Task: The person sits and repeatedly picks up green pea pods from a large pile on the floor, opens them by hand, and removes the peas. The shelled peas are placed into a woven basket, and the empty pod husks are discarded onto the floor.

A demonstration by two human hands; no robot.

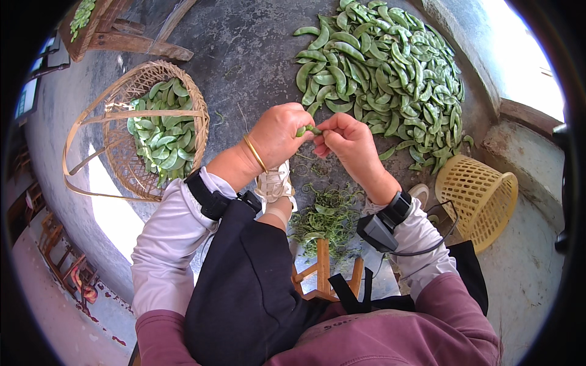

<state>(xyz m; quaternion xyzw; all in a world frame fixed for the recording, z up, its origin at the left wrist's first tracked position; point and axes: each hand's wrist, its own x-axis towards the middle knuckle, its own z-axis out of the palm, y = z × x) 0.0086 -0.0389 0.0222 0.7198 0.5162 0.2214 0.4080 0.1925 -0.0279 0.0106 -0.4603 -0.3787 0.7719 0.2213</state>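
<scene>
Between my two hands is a green bean pod (307, 130), pinched at both ends and partly covered by fingers. My left hand (280, 132), with a gold bangle at the wrist, grips its left end. On the other end, the thumb and forefinger of my right hand (349, 142) close together. Just beyond my hands spreads a large heap of flat green bean pods (389, 68) on the floor. Below them, between my feet, lies a tangle of thin green strings and trimmings (325, 215).
To the left, a woven bamboo basket (201, 137) with a tall handle holds many pods. A yellow perforated plastic basket (476, 201) lies tipped at the right, near a low wall ledge (526, 151). A wooden stool (323, 265) is under me; wooden furniture (132, 45) stands upper left.
</scene>
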